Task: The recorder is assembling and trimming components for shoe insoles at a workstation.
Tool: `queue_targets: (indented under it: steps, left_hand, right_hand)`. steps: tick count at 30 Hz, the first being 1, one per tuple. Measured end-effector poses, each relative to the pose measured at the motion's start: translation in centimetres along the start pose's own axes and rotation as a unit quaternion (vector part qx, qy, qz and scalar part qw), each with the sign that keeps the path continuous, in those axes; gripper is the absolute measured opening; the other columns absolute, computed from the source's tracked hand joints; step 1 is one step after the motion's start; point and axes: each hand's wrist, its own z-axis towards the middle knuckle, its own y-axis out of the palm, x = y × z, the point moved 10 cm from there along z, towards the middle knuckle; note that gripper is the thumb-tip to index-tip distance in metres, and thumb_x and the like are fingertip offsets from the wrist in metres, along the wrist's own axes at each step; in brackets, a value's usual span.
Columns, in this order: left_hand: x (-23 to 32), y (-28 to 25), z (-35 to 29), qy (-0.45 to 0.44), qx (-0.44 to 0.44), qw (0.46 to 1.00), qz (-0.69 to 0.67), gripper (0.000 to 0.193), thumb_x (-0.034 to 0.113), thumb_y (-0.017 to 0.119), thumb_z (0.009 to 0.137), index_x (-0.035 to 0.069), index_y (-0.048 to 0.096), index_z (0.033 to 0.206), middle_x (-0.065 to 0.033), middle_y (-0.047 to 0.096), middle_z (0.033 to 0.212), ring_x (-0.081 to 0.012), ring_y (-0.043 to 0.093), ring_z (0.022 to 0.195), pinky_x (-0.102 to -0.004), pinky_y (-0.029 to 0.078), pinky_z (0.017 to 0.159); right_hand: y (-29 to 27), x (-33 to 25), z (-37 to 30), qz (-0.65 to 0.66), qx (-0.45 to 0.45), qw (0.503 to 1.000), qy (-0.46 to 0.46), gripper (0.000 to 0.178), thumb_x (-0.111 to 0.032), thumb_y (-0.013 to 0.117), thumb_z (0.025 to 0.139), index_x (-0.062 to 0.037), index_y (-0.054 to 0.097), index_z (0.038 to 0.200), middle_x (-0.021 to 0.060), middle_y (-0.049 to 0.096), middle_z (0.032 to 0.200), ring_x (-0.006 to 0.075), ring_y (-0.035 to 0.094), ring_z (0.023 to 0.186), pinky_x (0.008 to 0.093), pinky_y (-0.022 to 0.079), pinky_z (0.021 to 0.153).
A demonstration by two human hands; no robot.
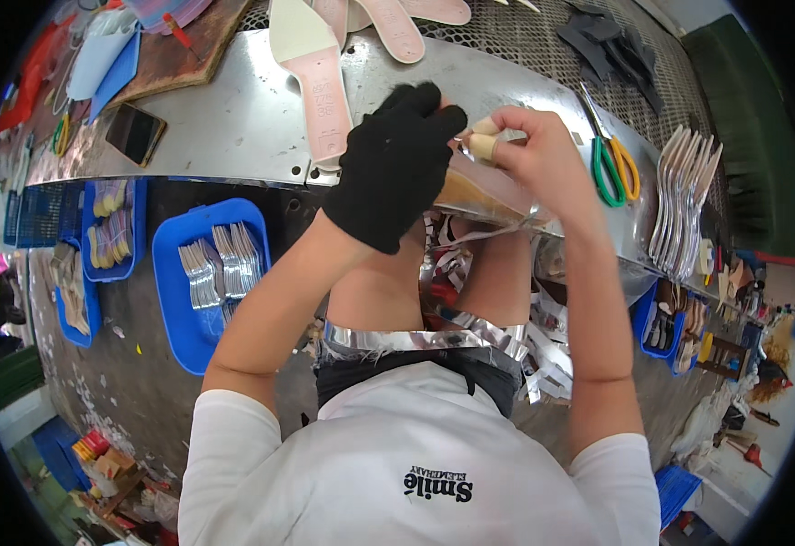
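Observation:
My left hand [397, 159], in a black knit glove, is closed around the upper end of an insole [479, 196] over the metal table's near edge. The insole's visible face is tan, with a shiny silvery covering along it. My right hand [534, 150] is bare except for pale covers on the thumb and forefinger. Its fingers pinch at the same end, close to the gloved fingertips; the exact bit they grip is too small to make out. Just left of the glove lies a pink-and-white insole [320, 96]. Right of my bare hand are scissors [611, 159] with green and orange handles.
Stacked silvery insoles [684, 205] stand at the table's right end, with dark scraps [607, 55] behind. A phone [135, 135] lies left on the metal table [243, 118]. A blue basin [174, 314] holds more silvery insoles. Silvery strips [547, 341] hang around my lap.

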Motion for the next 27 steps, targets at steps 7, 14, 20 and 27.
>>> queue_targets:
  steps: [7,14,20,27]
  left_hand:
    - [-1.1,1.8,0.1,-0.042,-0.072,0.993,-0.082,0.026,0.002,0.064,0.070,0.010,0.065,0.095,-0.0102,0.057,0.085,-0.0288,0.060,0.076,-0.0353,0.048,0.064]
    - [-0.1,3.8,1.6,0.052,-0.130,0.989,-0.050,0.026,0.002,0.067,0.070,0.006,0.062,0.094,-0.0096,0.056,0.087,-0.0283,0.058,0.077,-0.0353,0.047,0.066]
    - [1.9,3.9,2.5,0.118,-0.159,0.980,-0.010,0.027,0.008,0.072,0.068,0.003,0.060,0.092,-0.0104,0.056,0.091,-0.0322,0.057,0.085,-0.0387,0.047,0.070]
    - [3.1,6.1,2.2,0.074,-0.160,0.981,-0.081,0.022,0.011,0.069,0.066,0.007,0.062,0.086,-0.0083,0.058,0.080,-0.0279,0.059,0.076,-0.0373,0.048,0.065]
  right_hand:
    - [-1.6,0.5,-2.7,-0.017,0.052,0.998,-0.028,0.010,-0.008,0.068,0.071,-0.0010,0.070,0.077,0.0037,0.059,0.066,0.0132,0.053,0.057,0.0277,0.042,0.055]
    - [-0.4,-1.9,-5.1,-0.231,0.172,0.944,-0.162,0.022,-0.007,0.066,0.070,-0.0030,0.053,0.087,0.0113,0.053,0.081,0.0335,0.056,0.069,0.0416,0.043,0.058]
    - [-2.8,0.1,-5.8,-0.160,0.083,0.977,-0.112,0.018,-0.005,0.068,0.071,0.0023,0.060,0.085,0.0073,0.049,0.072,0.0160,0.051,0.056,0.0290,0.040,0.052]
    - [-4.8,5.1,-5.1,0.103,-0.048,0.993,0.036,0.016,-0.003,0.069,0.069,-0.0010,0.068,0.085,0.0037,0.058,0.078,0.0085,0.052,0.065,0.0219,0.039,0.056]
